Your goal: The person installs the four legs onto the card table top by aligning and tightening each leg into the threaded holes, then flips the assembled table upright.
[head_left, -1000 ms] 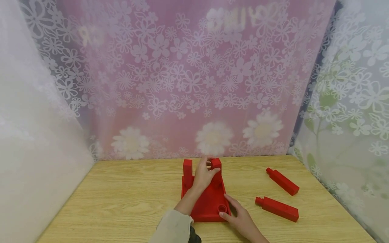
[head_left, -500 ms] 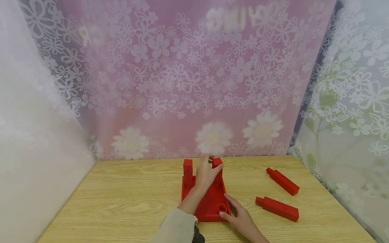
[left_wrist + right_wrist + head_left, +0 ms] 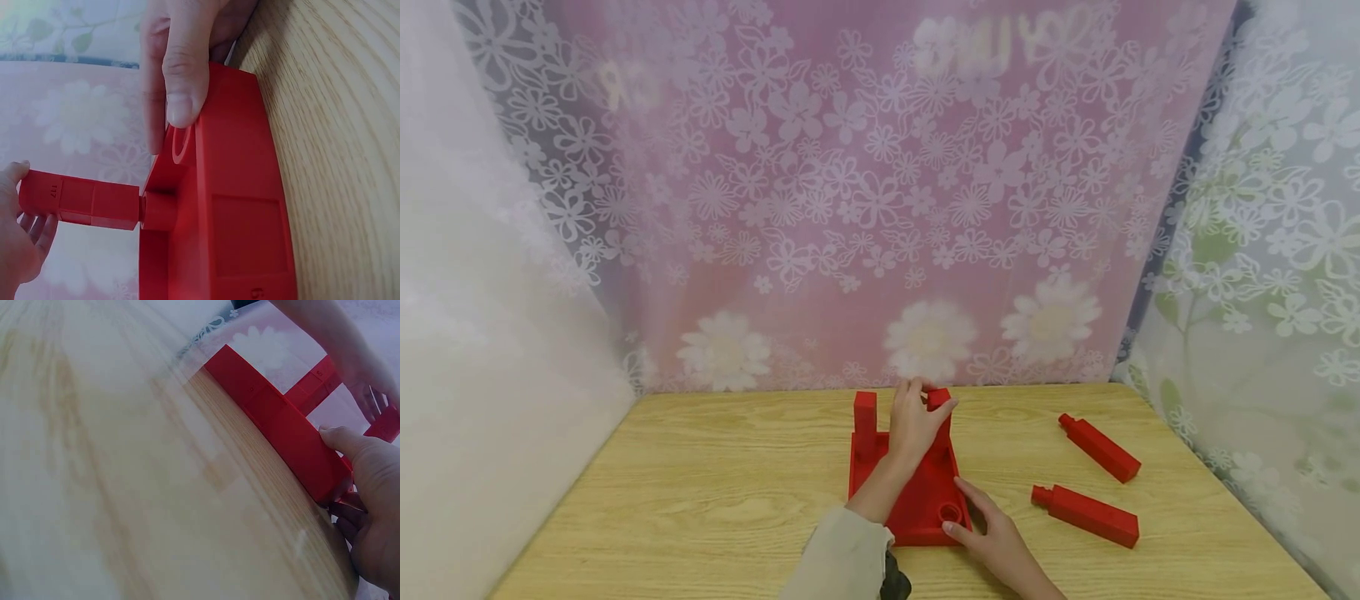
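A shallow red tray-like base (image 3: 917, 500) lies on the table with its rim up. Square red legs stand upright at its two far corners. My left hand (image 3: 916, 425) reaches across the base and holds the top of the far-right leg (image 3: 81, 199) between thumb and fingers. In the left wrist view, that leg's narrow end meets a round socket (image 3: 161, 211). With thumb and fingers, my right hand (image 3: 996, 537) grips the base's near-right corner, beside a socket with no leg in it (image 3: 949, 512). The far-left leg (image 3: 865, 421) stands untouched. My left forearm hides the base's near-left corner.
Two loose red legs lie on the wooden table to the right, one farther back (image 3: 1099, 448) and one nearer (image 3: 1086, 515). Both have ridged narrow ends. A pink flowered curtain (image 3: 820, 250) hangs at the table's back edge, with pale sheets at both sides.
My left hand has shifted slightly right and turned about the far-right leg, its thumb swinging to the right. The right hand keeps its grip on the corner.
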`<state>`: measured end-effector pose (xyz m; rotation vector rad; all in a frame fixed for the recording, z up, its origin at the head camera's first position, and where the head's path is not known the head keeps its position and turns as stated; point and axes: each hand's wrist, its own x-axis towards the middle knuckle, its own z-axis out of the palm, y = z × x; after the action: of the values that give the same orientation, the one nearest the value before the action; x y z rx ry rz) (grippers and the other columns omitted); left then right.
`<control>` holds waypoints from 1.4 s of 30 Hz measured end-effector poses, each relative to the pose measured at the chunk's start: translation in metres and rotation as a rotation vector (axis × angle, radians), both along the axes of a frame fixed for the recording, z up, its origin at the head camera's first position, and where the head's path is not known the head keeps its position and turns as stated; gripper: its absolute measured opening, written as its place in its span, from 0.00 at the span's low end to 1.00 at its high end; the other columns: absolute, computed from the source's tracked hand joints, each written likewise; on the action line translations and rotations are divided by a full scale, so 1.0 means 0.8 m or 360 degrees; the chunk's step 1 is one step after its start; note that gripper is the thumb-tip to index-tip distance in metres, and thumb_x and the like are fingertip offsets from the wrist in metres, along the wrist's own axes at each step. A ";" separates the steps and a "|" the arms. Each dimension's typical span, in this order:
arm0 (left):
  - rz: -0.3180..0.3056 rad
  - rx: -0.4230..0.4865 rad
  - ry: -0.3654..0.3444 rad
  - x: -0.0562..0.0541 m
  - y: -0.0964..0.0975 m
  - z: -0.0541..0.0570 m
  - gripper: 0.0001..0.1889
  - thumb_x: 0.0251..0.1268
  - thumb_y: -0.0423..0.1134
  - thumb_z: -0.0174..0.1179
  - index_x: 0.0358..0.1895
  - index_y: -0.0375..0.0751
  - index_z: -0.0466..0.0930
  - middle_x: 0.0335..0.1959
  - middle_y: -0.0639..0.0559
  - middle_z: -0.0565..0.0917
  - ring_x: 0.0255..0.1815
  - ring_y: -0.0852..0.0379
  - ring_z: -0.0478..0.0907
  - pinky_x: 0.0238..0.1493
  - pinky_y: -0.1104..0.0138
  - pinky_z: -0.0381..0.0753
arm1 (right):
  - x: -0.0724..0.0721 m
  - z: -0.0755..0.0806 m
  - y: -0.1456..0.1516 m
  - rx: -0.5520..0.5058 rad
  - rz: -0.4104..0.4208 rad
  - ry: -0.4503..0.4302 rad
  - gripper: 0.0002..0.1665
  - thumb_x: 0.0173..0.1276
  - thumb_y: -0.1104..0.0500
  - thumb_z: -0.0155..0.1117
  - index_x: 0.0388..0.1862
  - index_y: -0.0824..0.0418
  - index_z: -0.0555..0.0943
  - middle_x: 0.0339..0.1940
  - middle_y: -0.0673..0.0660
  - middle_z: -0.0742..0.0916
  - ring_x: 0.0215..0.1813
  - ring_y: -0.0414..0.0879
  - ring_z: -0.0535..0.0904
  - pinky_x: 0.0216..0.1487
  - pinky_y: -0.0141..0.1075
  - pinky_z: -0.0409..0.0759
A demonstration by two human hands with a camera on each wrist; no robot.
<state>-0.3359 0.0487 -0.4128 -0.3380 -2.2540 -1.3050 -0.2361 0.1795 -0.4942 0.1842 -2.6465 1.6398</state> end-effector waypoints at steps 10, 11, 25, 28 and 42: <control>-0.0153 -0.0060 -0.0027 0.001 -0.009 0.000 0.13 0.59 0.36 0.59 0.47 0.40 0.80 0.46 0.49 0.76 0.42 0.52 0.75 0.39 0.66 0.78 | 0.001 0.001 -0.001 0.0034 -0.0014 -0.0007 0.42 0.55 0.46 0.69 0.66 0.59 0.67 0.64 0.62 0.70 0.65 0.59 0.61 0.59 0.55 0.62; -0.0170 -0.0078 -0.0034 0.001 -0.009 0.000 0.13 0.60 0.36 0.58 0.48 0.41 0.79 0.48 0.49 0.76 0.44 0.52 0.74 0.41 0.65 0.77 | 0.001 0.001 -0.001 0.0037 -0.0013 -0.0008 0.42 0.55 0.46 0.69 0.66 0.59 0.67 0.64 0.62 0.70 0.65 0.59 0.61 0.59 0.55 0.62; -0.0110 -0.0162 -0.0042 0.000 -0.002 0.001 0.15 0.61 0.39 0.56 0.51 0.46 0.79 0.50 0.52 0.76 0.49 0.54 0.71 0.45 0.62 0.75 | 0.000 -0.002 0.000 0.0039 -0.0007 -0.0012 0.43 0.55 0.45 0.69 0.67 0.58 0.66 0.64 0.62 0.70 0.65 0.60 0.61 0.59 0.55 0.63; 0.0013 -0.0117 -0.0046 0.001 0.003 0.002 0.17 0.57 0.43 0.63 0.49 0.44 0.77 0.47 0.51 0.75 0.45 0.53 0.71 0.37 0.64 0.76 | 0.000 -0.002 0.000 0.0045 -0.0012 -0.0011 0.43 0.55 0.45 0.69 0.67 0.58 0.67 0.64 0.62 0.70 0.65 0.60 0.61 0.59 0.55 0.63; 0.0061 0.0113 -0.0065 0.002 0.010 -0.002 0.18 0.51 0.43 0.69 0.40 0.39 0.74 0.39 0.49 0.71 0.38 0.55 0.73 0.36 0.69 0.77 | -0.001 -0.002 0.000 0.0046 -0.0010 -0.0009 0.43 0.55 0.45 0.69 0.66 0.59 0.67 0.63 0.63 0.70 0.65 0.60 0.62 0.59 0.55 0.63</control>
<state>-0.3346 0.0564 -0.4145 -0.2439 -2.2301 -1.3800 -0.2370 0.1797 -0.4954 0.1719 -2.6732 1.6031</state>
